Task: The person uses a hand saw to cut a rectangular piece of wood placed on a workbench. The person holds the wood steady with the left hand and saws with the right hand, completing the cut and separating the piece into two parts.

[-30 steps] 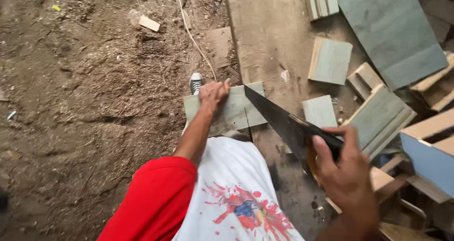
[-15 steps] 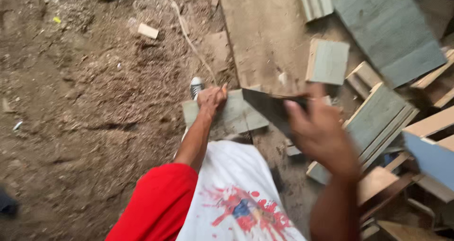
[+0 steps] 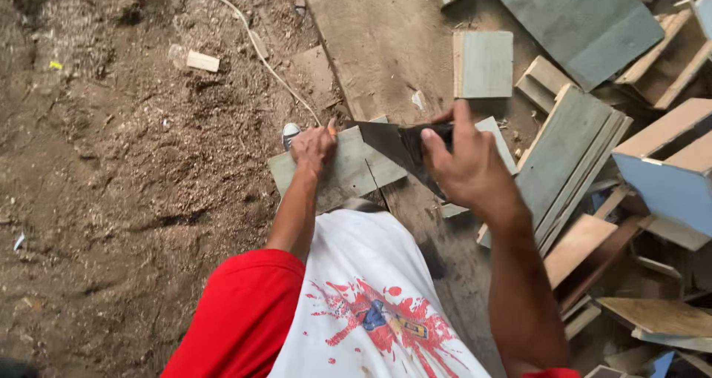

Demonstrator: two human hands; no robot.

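Two hands are on one job here: your left hand (image 3: 313, 145) lies flat, fingers spread, on the far end of the grey-green board (image 3: 348, 169), pinning it so it does not shift under the blade, while your right hand (image 3: 466, 167) is closed tight around the dark handle of the handsaw (image 3: 389, 144). The one saw blade angles down across the board's near-right part, set into a cut line that runs toward you. The board sits just past your knees, in the middle of the scene, with one shoe toe (image 3: 291, 132) showing beside its left end. To the right lies a loose heap of offcuts (image 3: 567, 152), too many and too overlapped to count exactly, and one small wood block (image 3: 202, 61) rests far left on the sawdust-strewn ground (image 3: 111, 185).
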